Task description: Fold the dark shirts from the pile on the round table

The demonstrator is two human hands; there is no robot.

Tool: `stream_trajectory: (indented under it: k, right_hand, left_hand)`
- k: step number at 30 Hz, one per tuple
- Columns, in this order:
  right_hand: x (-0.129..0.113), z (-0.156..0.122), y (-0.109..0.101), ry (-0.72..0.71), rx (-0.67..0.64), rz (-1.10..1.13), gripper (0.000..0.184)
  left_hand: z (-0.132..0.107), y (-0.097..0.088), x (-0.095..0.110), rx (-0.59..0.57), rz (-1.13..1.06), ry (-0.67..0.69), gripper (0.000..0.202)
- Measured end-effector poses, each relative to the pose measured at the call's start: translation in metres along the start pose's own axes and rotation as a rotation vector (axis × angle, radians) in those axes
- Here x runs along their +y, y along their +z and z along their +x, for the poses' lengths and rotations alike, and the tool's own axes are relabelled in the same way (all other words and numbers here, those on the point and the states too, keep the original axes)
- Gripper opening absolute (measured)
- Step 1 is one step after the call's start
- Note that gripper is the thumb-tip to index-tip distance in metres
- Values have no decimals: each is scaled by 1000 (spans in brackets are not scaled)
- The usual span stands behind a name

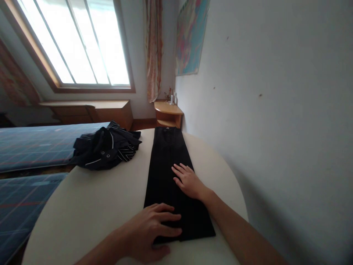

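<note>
A long black garment (168,158), folded into a narrow strip, lies flat along the round white table (91,206). My left hand (151,230) rests flat on its near end, fingers spread, with the thumb on the table below the edge. My right hand (187,180) lies flat on the garment's middle with fingers stretched out toward the far left. Neither hand grips anything.
A heap of dark clothes with white stripes (106,149) sits at the table's far left. A bare wall (275,110) runs close along the right. Two beds with blue checked covers (33,147) stand left. A wooden nightstand (168,114) is beyond the table under the window (77,40).
</note>
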State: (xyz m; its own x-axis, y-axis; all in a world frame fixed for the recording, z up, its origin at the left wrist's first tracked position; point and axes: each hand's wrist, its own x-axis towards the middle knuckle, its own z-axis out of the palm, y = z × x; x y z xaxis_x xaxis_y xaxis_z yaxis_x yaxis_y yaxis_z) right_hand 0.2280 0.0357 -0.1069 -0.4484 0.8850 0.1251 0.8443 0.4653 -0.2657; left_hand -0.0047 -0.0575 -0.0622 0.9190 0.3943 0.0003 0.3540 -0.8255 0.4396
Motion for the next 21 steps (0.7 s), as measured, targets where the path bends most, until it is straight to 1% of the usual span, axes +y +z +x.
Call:
stream_trajectory:
  k: [3, 7, 11, 14, 17, 19, 21]
  right_hand:
    - [-1, 1, 1, 51, -36, -9, 58]
    - [-1, 4, 2, 101, -34, -9, 61]
    - [-2, 4, 2, 117, -14, -2, 60]
    - [-1, 4, 1, 96, -10, 11, 60]
    - [1, 3, 0, 65, -5, 24, 60]
    - [2, 2, 0, 65, 6, 27, 60]
    - [1, 2, 0, 74, 11, 25, 59]
  left_hand:
    - [0, 0, 3, 4, -33, 45, 56]
    - [1, 5, 1, 42, -39, 111, 50]
    - [1, 10, -2, 110, -60, 174, 44]
    - [1, 12, -3, 152, -98, 207, 44]
    - [0, 15, -6, 217, -86, 195, 44]
    - [0, 17, -8, 236, -6, 147, 40]
    - [1, 21, -8, 231, 86, 108, 34]
